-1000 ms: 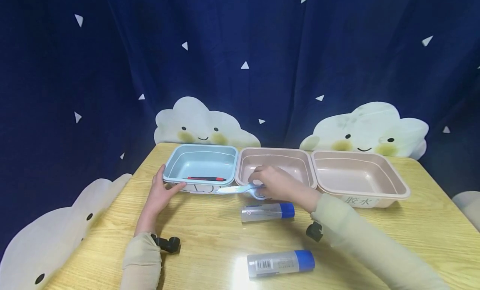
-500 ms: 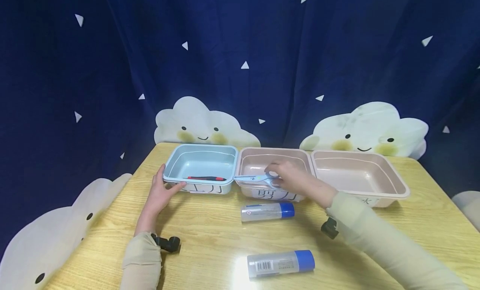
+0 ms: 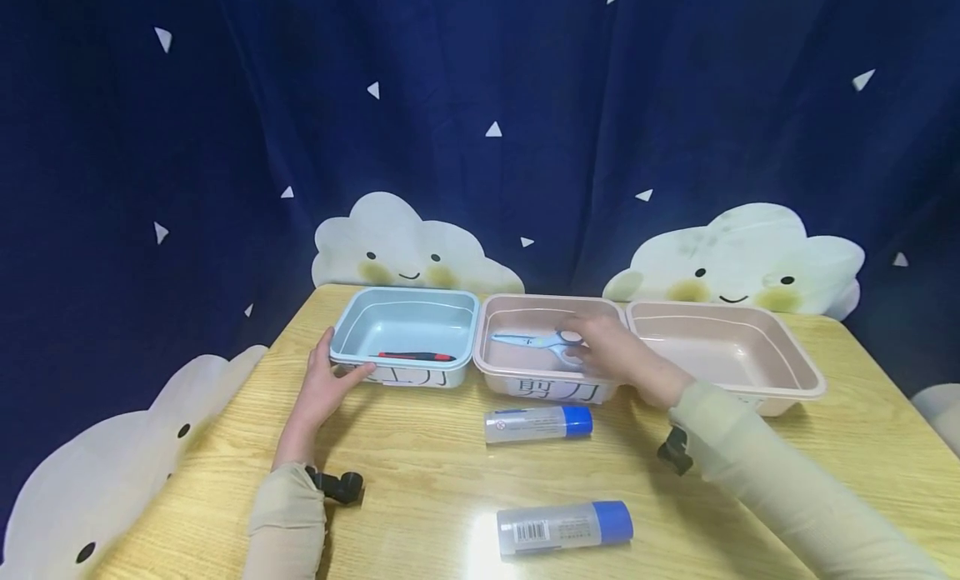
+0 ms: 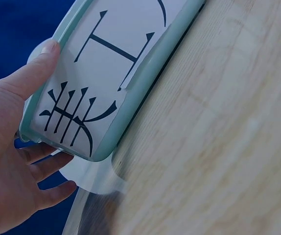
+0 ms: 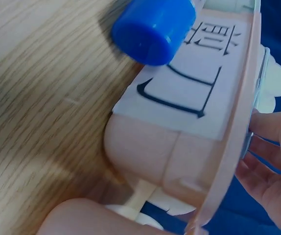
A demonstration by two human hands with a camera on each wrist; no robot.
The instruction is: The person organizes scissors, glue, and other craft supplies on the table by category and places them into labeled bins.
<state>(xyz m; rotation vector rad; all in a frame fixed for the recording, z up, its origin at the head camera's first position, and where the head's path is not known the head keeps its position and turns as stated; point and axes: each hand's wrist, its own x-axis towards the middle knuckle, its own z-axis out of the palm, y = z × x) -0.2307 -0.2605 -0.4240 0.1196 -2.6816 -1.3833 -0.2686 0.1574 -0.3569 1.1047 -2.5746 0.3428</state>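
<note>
Above the middle bin (image 3: 510, 313), the blue scissors (image 3: 525, 341) are held by the right hand (image 3: 611, 351), with the closed blades pointed left and the two handle loops turned right. Their long axis is laid from side to side, nearly in line with the bin's front rim, the handle end set slightly nearer the person. The handles are pinched between thumb and fingertips; whether the bin's floor is touched by the scissors cannot be told. The right forearm is slanted in from the lower right, its pale sleeve (image 3: 780, 472) drawn almost to the wrist, and the hand is carried across the bin's right part.

At the blue bin (image 3: 405, 326), the near left corner is gripped by the left hand (image 3: 322, 388) — the thumb placed against the front, the fingers bent along the side. The left forearm is held nearly straight up from the bottom edge of the view. Inside that bin, a black-and-red cutter (image 3: 414, 357) is laid sideways along the front wall.

On the wooden table (image 3: 420, 497), two glue bottles, one nearer the bins (image 3: 536, 424) and one nearer the person (image 3: 562, 527), are laid on their sides, blue caps pointed right. Beside the middle bin, a second pink bin (image 3: 705, 338) is placed.
</note>
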